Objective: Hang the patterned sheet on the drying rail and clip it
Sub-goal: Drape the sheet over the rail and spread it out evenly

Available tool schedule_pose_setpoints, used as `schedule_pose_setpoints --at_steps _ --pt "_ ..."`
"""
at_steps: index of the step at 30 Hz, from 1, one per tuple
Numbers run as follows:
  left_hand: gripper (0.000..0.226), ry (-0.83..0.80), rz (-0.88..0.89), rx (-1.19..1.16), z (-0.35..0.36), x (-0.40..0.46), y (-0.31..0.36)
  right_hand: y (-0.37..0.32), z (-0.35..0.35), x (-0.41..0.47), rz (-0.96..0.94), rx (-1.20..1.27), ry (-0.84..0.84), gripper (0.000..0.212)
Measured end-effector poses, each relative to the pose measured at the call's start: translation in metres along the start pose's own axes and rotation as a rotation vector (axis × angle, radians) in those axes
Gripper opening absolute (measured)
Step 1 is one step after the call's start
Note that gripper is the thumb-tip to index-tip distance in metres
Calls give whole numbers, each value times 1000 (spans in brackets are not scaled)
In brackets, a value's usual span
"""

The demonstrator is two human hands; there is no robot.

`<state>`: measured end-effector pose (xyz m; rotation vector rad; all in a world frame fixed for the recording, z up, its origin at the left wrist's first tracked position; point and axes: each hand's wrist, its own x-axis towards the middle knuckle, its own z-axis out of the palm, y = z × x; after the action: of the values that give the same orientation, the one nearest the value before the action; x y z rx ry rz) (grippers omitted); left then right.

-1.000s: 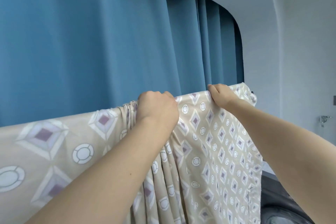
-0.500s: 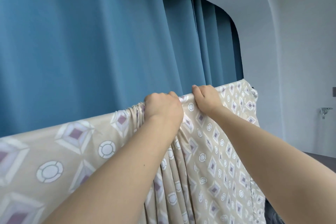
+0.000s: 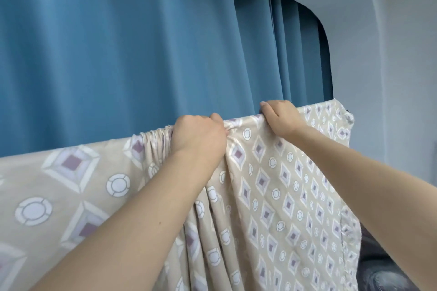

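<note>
Gripping the patterned sheet (image 3: 272, 186) along its top fold, left hand (image 3: 198, 134) and right hand (image 3: 280, 114) are bunching soft, light, probably slippery cloth.

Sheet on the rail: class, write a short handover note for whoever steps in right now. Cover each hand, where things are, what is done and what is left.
Left hand: grips a bunched part of the sheet at its top fold.
Right hand: grips the top fold further right, fingers curled over it.
Sheet: draped over the rail, which it hides; gathered in pleats under the left hand, flatter to the right. Blue curtain behind.
Done: sheet is over the rail.
Left: spread out the bunched part, then clip it. No clips in view.
</note>
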<state>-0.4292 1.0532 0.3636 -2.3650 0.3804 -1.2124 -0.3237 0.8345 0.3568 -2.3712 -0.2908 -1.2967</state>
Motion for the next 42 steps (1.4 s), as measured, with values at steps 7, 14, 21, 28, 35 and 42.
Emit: schedule_pose_setpoints --at_steps 7,14,21,28,35,42 --pt "21 -51 25 32 -1 6 7 -47 14 -11 -50 -104 7 58" --pt "43 -132 -18 52 -13 -28 -46 -49 19 -7 13 -110 29 55" --pt "23 -177 -124 38 -16 -48 -71 -60 29 -7 -11 -126 36 56" --pt "48 -235 -110 -81 -28 -11 -39 -53 23 -10 26 -95 49 55" --pt "18 -231 -80 -167 -9 5 -20 -54 25 -10 18 -99 43 55" --pt "29 -385 -159 -26 -24 -22 -67 -57 24 -9 5 -109 38 56"
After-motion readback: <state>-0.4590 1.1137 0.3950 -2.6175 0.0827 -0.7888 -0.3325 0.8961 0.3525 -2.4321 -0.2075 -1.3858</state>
